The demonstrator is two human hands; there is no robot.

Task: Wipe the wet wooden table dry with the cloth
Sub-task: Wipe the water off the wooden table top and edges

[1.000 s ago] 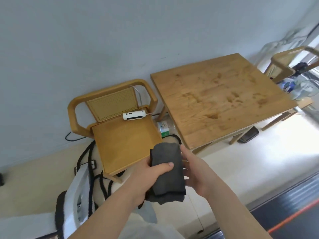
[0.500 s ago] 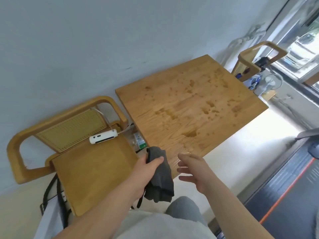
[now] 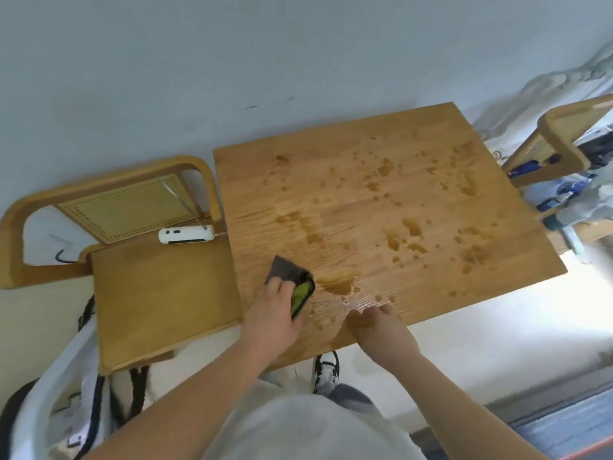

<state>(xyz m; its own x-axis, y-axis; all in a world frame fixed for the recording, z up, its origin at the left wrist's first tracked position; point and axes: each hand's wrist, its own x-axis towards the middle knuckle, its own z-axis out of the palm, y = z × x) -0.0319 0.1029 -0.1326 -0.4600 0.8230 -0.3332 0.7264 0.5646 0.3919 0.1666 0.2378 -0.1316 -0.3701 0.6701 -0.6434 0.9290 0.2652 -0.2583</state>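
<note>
Folded cloth (image 3: 288, 277) pressed on table (image 3: 348, 200) near-left, beside the biggest puddle (image 3: 338, 287), likely first target; left hand (image 3: 275, 313) fingers curl round it. Probably bracing: right hand (image 3: 381, 330) fingertips rest together at near table edge.

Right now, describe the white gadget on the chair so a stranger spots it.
Left of the wet square wooden table stands a cane-backed wooden chair. At its seat's rear lies a small white oblong device, cable attached, the sole white thing on bare wood.

Left hand (image 3: 272, 315) holds cloth (image 3: 286, 272) on table (image 3: 414, 200).
</note>
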